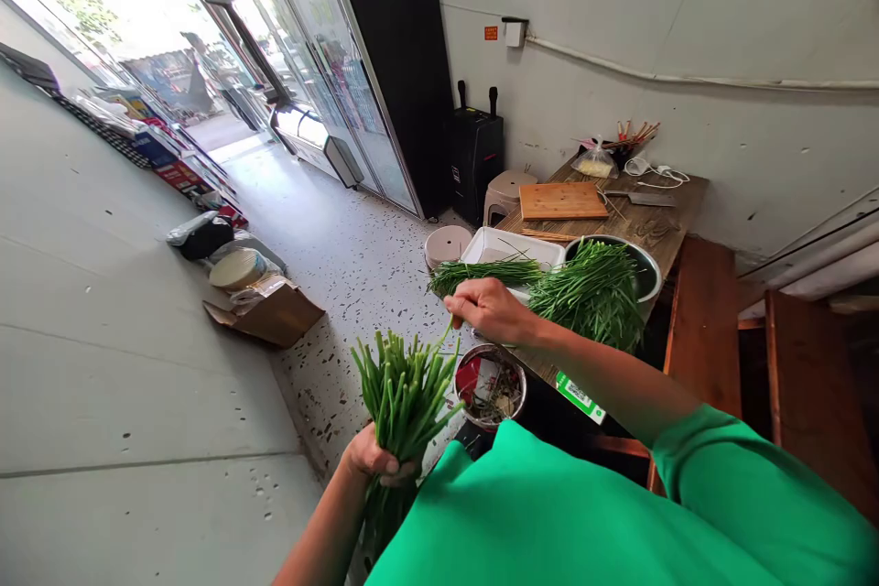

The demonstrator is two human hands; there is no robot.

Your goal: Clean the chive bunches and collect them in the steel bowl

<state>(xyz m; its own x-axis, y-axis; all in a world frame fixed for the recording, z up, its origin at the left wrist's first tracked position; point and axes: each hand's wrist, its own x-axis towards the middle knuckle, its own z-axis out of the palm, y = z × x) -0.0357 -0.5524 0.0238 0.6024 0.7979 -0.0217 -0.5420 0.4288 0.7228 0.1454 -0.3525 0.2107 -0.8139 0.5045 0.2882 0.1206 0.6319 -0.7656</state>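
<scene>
My left hand [374, 456] is closed round a thick bunch of green chives [405, 394], cut ends up, their lower part hanging out of sight beside my body. Above and right of the bunch, my right hand [489, 307] pinches the end of a single thin chive stalk [448, 331], which slants down to the bunch. Beneath my right arm stands a waste bin [456, 385] with plant scraps and a red piece inside. Behind the right hand, more chives [484, 273] lie by a white tray [512, 245]. A larger chive heap [587, 288] partly covers a metal bowl [656, 275].
The wooden table [659, 218] also bears a cutting board [563, 200], a cleaver [649, 199] and a plastic bag [596, 163]. Stools [448, 244] and a black speaker [475, 146] stand behind. Benches [707, 320] are at right; a cardboard box [275, 316] is on the left.
</scene>
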